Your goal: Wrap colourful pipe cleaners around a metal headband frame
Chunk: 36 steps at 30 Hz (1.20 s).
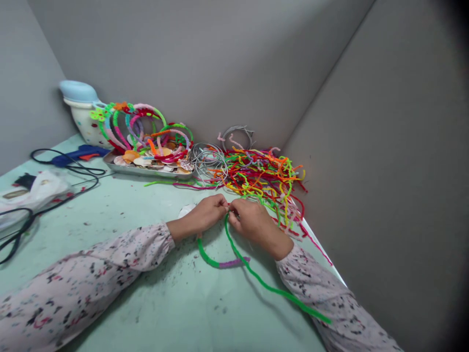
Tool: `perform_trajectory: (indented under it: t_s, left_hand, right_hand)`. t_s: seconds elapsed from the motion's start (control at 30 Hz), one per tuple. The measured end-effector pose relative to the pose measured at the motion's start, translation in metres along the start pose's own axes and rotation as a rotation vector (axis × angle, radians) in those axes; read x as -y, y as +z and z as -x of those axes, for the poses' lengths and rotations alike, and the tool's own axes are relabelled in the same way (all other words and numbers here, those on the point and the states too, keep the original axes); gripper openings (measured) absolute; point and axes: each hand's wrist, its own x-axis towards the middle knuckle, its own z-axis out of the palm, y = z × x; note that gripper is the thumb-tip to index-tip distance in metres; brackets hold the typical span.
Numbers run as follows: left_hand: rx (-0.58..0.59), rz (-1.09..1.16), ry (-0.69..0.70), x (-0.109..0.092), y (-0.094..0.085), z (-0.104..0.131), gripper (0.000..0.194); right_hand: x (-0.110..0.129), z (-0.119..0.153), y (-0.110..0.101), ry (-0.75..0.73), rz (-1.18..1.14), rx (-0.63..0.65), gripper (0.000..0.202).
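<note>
My left hand (210,213) and my right hand (252,222) meet fingertip to fingertip above the table, both pinched closed. From the pinch a long green pipe cleaner (264,283) hangs down and trails right, over my right forearm. A curved band wrapped in green and purple pipe cleaner (214,263) comes out below my left wrist. Its other part runs behind my left hand, and a bit of red shows between the fingertips. How the pipe cleaner joins the band there is hidden by my fingers.
A metal tray (154,172) holds shells and several wrapped hoops. Right of it lie wire coils (209,161) and a heap of pipe cleaners (256,171). At left are a spotted pot (86,120), a blue glue gun (80,154), black cord (95,178) and a plastic bag (47,190). Grey walls enclose the table.
</note>
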Motion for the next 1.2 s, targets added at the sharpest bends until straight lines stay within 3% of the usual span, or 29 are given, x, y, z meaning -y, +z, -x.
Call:
perform_trajectory:
  t_s: [0.4,1.0,1.1,1.2]
  left_hand:
    - [-0.022,0.031,0.014,0.003,0.001,-0.002,0.009]
    - [-0.011,0.056,-0.013,-0.001,0.001,-0.003,0.006]
    - [-0.010,0.067,-0.022,-0.004,-0.001,-0.001,0.007]
    - [-0.006,0.086,-0.037,-0.006,-0.003,0.000,0.007]
  right_hand:
    - [0.005,0.002,-0.001,-0.071,0.168,0.005,0.010]
    - [0.003,0.002,0.002,-0.119,0.218,-0.018,0.012]
    - [0.001,0.001,0.004,-0.077,0.125,-0.041,0.011]
    - [-0.005,-0.002,0.003,0.011,-0.140,-0.043,0.009]
